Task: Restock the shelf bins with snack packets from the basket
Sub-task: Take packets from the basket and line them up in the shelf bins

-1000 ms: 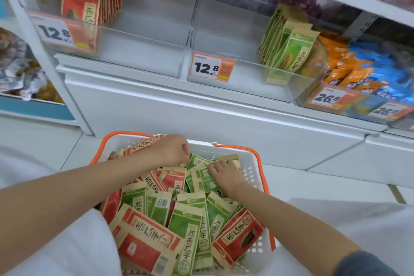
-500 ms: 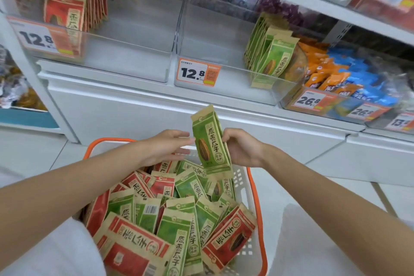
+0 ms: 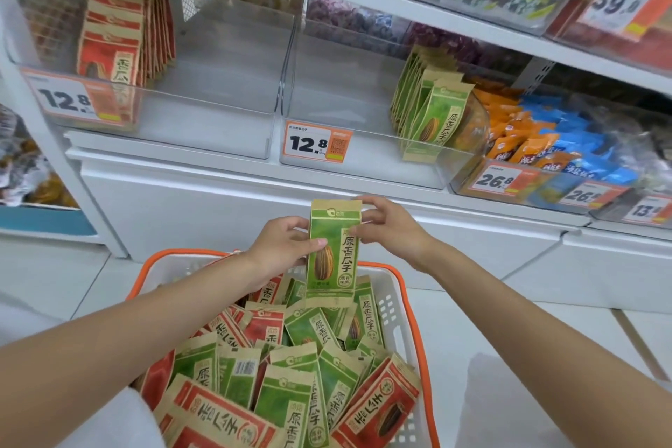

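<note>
A green sunflower-seed packet (image 3: 334, 255) is held upright above the far end of the basket. My left hand (image 3: 282, 249) grips its left edge and my right hand (image 3: 389, 225) pinches its upper right corner. The white basket with an orange rim (image 3: 409, 305) holds several green and red packets (image 3: 291, 375). On the shelf, a clear bin (image 3: 367, 156) has a row of green packets (image 3: 429, 109) standing at its right end. The clear bin to its left (image 3: 203, 135) has red packets (image 3: 120, 36) standing at its left end.
A bin of orange and blue packets (image 3: 545, 142) lies to the right of the green one. A higher shelf (image 3: 400, 4) overhangs the bins. A white cabinet front (image 3: 218, 200) runs below them. Price tags reading 12.8 (image 3: 316, 145) hang on the bin fronts.
Both hands rose from the basket with a green packet. It was tilted half a second ago and now faces me upright, held by both hands.
</note>
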